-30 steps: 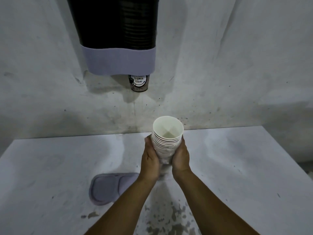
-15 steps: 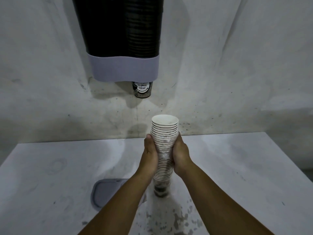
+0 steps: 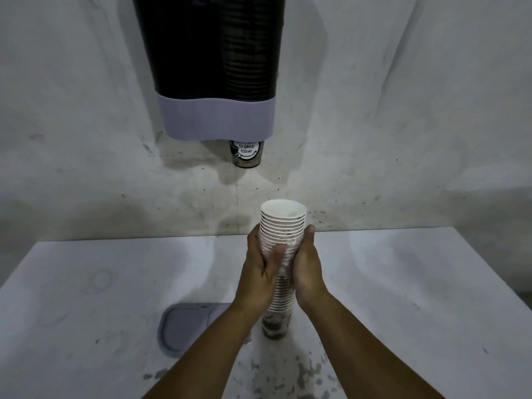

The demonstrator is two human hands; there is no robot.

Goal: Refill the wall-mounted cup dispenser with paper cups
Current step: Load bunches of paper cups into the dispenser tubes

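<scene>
We hold a tall stack of paper cups [image 3: 280, 254] upright above the table [image 3: 403, 283], left hand [image 3: 259, 272] and right hand [image 3: 308, 272] wrapped around its middle in a snug grip. The dispenser [image 3: 216, 82] hangs at twelve o'clock. The stack looks light, crushable and likely to bend, so we judge supporting low and mid-stack wise.
</scene>
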